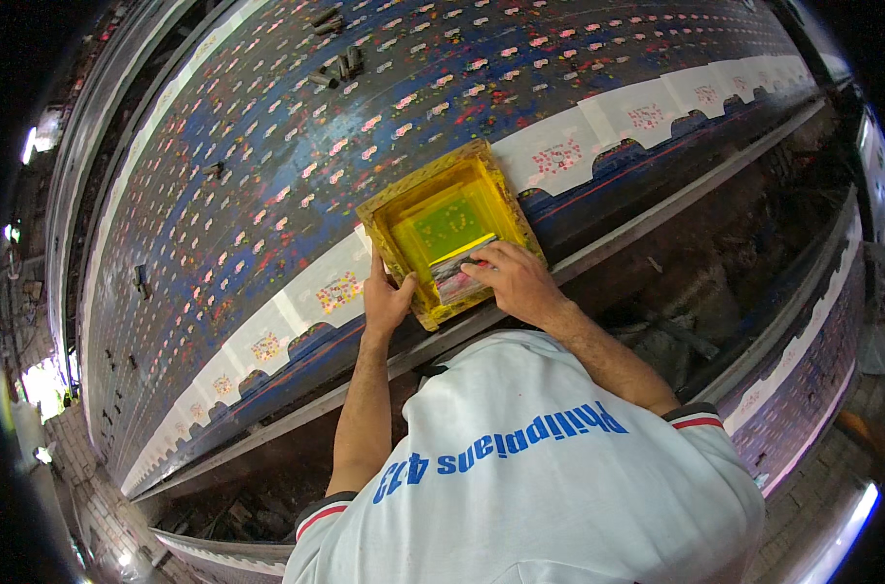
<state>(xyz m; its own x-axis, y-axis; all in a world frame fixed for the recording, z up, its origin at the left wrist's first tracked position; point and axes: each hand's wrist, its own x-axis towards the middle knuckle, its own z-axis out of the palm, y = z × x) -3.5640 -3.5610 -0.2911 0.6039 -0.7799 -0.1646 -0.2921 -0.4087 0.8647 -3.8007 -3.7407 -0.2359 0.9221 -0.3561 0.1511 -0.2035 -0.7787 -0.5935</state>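
A yellow screen-printing frame (418,177) lies tilted across the near edge of the long table, over a row of white fabric pieces (561,119). Its mesh (450,222) is yellow-green with small pale marks. My left hand (388,300) grips the frame's left side near the lower corner, thumb on the rim. Inside the frame, my right hand (520,282) is closed on a squeegee (454,279) with a paint-smeared body, set across the lower part of the mesh. The frame hides the fabric under it.
The dark table (296,131) is covered with rows of small pink-white prints and paint spots. Several short dark cylinders (345,64) lie on its far part. A rail (681,198) runs along the near edge, beside a littered gap (700,292). Another printing table (793,399) stands at right.
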